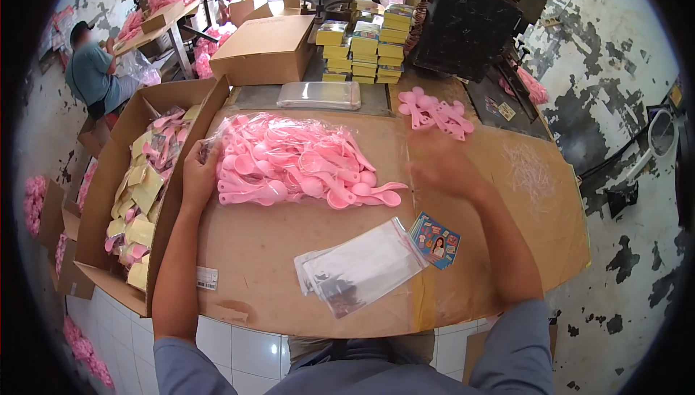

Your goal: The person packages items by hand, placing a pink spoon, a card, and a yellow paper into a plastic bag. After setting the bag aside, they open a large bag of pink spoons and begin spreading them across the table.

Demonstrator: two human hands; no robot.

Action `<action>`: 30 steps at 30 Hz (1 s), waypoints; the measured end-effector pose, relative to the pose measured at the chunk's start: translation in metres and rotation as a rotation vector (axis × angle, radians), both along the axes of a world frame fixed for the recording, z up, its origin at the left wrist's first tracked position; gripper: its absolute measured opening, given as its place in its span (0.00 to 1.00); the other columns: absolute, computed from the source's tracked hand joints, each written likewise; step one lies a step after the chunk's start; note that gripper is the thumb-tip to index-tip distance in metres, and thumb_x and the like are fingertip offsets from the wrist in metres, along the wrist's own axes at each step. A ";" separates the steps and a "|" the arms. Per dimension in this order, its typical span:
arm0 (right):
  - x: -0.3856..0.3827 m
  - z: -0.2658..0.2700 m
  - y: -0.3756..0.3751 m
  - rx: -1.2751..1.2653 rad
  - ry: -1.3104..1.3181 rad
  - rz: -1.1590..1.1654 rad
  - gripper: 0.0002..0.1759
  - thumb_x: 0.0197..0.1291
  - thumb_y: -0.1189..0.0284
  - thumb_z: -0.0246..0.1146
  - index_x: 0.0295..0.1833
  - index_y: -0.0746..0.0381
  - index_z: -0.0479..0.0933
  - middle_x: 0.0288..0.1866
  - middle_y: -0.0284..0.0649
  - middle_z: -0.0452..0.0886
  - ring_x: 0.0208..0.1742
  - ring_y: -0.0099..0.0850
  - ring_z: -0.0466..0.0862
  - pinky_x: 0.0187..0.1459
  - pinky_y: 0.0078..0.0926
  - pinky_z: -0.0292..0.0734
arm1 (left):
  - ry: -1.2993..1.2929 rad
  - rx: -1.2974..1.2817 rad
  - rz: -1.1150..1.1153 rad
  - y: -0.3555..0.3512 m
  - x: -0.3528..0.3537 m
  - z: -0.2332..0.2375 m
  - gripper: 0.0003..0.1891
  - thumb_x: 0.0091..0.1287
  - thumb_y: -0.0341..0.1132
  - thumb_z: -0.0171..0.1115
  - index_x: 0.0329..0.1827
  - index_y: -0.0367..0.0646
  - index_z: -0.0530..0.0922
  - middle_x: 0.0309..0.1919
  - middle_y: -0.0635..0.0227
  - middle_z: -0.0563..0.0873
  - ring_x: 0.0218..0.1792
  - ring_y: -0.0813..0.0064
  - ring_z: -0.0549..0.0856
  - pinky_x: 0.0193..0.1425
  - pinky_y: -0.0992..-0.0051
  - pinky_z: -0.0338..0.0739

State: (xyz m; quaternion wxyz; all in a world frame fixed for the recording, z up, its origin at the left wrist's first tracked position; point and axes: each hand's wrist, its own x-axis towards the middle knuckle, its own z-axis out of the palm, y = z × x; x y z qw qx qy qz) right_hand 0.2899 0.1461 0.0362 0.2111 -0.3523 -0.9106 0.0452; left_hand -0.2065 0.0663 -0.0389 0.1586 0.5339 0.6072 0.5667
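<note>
A clear plastic bag (289, 121) full of pink plastic spoons (279, 167) lies on the cardboard-covered table, with several spoons spilling from its right end. My left hand (200, 172) grips the bag's left edge, its fingers partly hidden behind the film. Smeared by motion, my right hand (441, 163) is over the table between the bag and a small pile of pink spoons (434, 111); its fingers cannot be made out. Nearer my body lie clear flat plastic sleeves (362, 268), overlapping a small stack of blue printed cards (436, 241).
An open carton (163, 257) of packed spoons and cards stands left. Behind are a closed box (260, 40), wrapped clear film (318, 95), stacked yellow-edged cards (376, 48) and a black machine (467, 22). Thin clear strips (530, 171) lie right. A person (98, 69) sits far left.
</note>
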 end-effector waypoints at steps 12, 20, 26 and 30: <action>0.004 0.035 -0.030 -0.452 -0.200 -0.134 0.19 0.71 0.66 0.62 0.61 0.66 0.79 0.60 0.49 0.83 0.58 0.46 0.84 0.64 0.45 0.77 | 0.026 -0.034 0.036 -0.001 0.001 0.002 0.17 0.78 0.42 0.68 0.49 0.32 0.83 0.37 0.66 0.88 0.39 0.79 0.82 0.46 0.73 0.78; -0.002 0.003 0.012 0.016 0.103 -0.155 0.28 0.71 0.61 0.64 0.71 0.64 0.77 0.70 0.54 0.78 0.68 0.51 0.80 0.69 0.45 0.75 | 0.024 -0.038 0.030 0.000 -0.002 -0.001 0.17 0.78 0.42 0.68 0.48 0.33 0.84 0.36 0.65 0.88 0.38 0.78 0.82 0.46 0.72 0.78; -0.082 -0.021 0.002 -0.400 0.077 -0.063 0.26 0.68 0.62 0.65 0.67 0.65 0.80 0.64 0.54 0.81 0.63 0.48 0.83 0.66 0.43 0.77 | 0.029 -0.091 0.033 -0.004 0.001 0.005 0.17 0.78 0.42 0.68 0.47 0.33 0.84 0.35 0.66 0.87 0.38 0.79 0.82 0.45 0.73 0.77; -0.096 -0.029 0.035 -0.414 0.030 -0.104 0.23 0.70 0.63 0.65 0.64 0.66 0.82 0.56 0.53 0.83 0.58 0.47 0.85 0.62 0.42 0.79 | -0.006 -0.051 0.032 -0.002 0.003 0.005 0.17 0.78 0.42 0.68 0.47 0.33 0.84 0.35 0.68 0.87 0.37 0.80 0.81 0.45 0.73 0.77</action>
